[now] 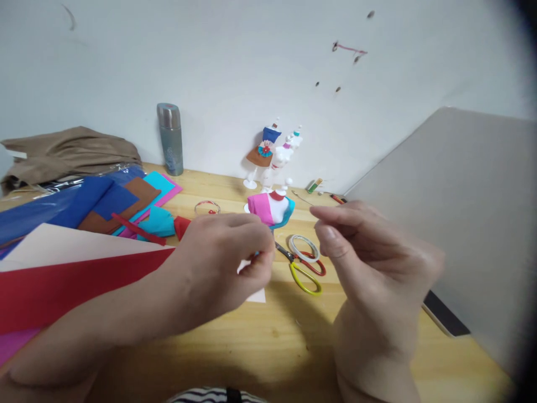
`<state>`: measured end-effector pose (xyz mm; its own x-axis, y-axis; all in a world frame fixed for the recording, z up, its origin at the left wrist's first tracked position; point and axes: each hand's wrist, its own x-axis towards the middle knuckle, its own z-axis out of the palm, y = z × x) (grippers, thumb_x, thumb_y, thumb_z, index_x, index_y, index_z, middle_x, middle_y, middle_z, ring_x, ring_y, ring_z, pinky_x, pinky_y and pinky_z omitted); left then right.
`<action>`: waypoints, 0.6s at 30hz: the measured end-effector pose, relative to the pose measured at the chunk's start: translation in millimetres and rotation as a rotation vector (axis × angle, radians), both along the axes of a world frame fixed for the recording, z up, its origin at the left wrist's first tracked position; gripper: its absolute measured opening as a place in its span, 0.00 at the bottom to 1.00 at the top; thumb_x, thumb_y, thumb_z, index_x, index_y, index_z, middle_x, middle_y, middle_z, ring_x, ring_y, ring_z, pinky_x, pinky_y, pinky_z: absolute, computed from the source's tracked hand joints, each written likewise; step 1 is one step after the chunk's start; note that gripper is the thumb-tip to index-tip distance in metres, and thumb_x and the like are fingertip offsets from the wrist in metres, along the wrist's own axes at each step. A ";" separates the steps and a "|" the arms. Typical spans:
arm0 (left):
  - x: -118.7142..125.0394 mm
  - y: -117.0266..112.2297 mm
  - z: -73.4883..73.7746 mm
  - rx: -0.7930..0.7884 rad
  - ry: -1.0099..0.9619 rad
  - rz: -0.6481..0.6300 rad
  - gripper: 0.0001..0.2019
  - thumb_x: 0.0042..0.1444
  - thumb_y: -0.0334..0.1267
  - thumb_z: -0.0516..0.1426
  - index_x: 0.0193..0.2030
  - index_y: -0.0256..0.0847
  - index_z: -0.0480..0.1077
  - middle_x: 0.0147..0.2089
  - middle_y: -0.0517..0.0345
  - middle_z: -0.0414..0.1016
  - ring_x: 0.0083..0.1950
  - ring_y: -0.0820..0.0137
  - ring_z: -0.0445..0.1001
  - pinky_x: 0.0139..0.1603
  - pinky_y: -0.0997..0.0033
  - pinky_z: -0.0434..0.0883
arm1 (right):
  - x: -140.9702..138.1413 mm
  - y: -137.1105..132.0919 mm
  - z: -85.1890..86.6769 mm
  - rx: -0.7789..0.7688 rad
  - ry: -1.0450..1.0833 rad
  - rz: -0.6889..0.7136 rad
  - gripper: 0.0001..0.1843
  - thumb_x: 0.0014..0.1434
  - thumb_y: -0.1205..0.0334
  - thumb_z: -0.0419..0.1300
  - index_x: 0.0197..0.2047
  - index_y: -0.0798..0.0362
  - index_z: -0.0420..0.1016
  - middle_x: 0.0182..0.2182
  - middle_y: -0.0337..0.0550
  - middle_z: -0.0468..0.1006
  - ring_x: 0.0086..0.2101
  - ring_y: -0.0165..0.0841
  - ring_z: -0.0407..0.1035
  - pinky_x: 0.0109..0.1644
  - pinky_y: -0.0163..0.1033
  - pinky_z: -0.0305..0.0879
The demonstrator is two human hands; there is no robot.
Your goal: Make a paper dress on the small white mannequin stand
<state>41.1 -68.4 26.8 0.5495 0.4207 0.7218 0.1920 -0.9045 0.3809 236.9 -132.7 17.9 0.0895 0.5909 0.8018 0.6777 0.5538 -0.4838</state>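
My left hand (222,257) is closed in a pinch above the table, left of centre. Whatever its fingertips may hold is hidden. On the right, my right hand (369,252) has its thumb and forefinger brought together, and anything between them is too fine to make out. Between and beyond the hands stands a small white dress form (277,206) wrapped in pink and teal cloth with a red collar band. Scissors (300,263) with yellow and red handles lie between my hands, and a white tape roll (304,248) rests on the red handle.
Coloured felt sheets (121,204) and a long red sheet (84,285) cover the left side. At the wall stand a steel flask (170,140) and several small dressed forms (268,148). A grey panel (453,212) bounds the right; a dark flat object (445,314) lies below it.
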 end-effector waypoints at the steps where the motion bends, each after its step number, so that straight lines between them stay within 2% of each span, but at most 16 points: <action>1: 0.7 3.4 -0.6 -0.042 -0.004 -0.007 0.11 0.51 0.20 0.53 0.22 0.37 0.63 0.21 0.68 0.64 0.24 0.82 0.58 0.25 0.81 0.56 | 0.6 0.9 0.0 -0.007 -0.020 0.011 0.16 0.59 0.74 0.65 0.46 0.45 0.82 0.28 0.35 0.73 0.27 0.28 0.65 0.28 0.38 0.60; 5: 2.9 17.4 -3.1 -0.265 0.015 -0.051 0.10 0.48 0.22 0.53 0.20 0.38 0.63 0.19 0.68 0.60 0.22 0.82 0.55 0.21 0.81 0.54 | -0.7 4.7 -0.8 -0.069 -0.065 0.119 0.12 0.58 0.72 0.66 0.42 0.46 0.80 0.28 0.37 0.74 0.28 0.30 0.66 0.28 0.39 0.59; 8: 2.6 22.0 -3.9 -0.382 0.043 -0.090 0.09 0.49 0.25 0.54 0.21 0.38 0.67 0.20 0.67 0.61 0.22 0.81 0.56 0.21 0.80 0.55 | -2.8 6.3 -3.0 -0.099 -0.050 0.174 0.11 0.58 0.72 0.66 0.41 0.47 0.79 0.28 0.37 0.75 0.29 0.30 0.67 0.29 0.38 0.59; 14: 1.3 19.8 -2.8 -0.504 0.090 -0.144 0.08 0.54 0.28 0.56 0.26 0.37 0.74 0.23 0.64 0.66 0.24 0.79 0.60 0.23 0.80 0.59 | -6.6 5.4 -3.6 -0.182 -0.036 0.229 0.08 0.59 0.72 0.64 0.39 0.49 0.79 0.27 0.37 0.73 0.28 0.29 0.66 0.28 0.36 0.60; 18: 1.2 18.6 0.3 -0.495 0.081 -0.152 0.09 0.54 0.27 0.56 0.26 0.37 0.75 0.23 0.64 0.65 0.24 0.79 0.60 0.23 0.80 0.59 | -9.9 6.7 -2.7 -0.240 -0.011 0.235 0.05 0.60 0.71 0.63 0.34 0.51 0.76 0.25 0.37 0.73 0.25 0.28 0.64 0.26 0.35 0.59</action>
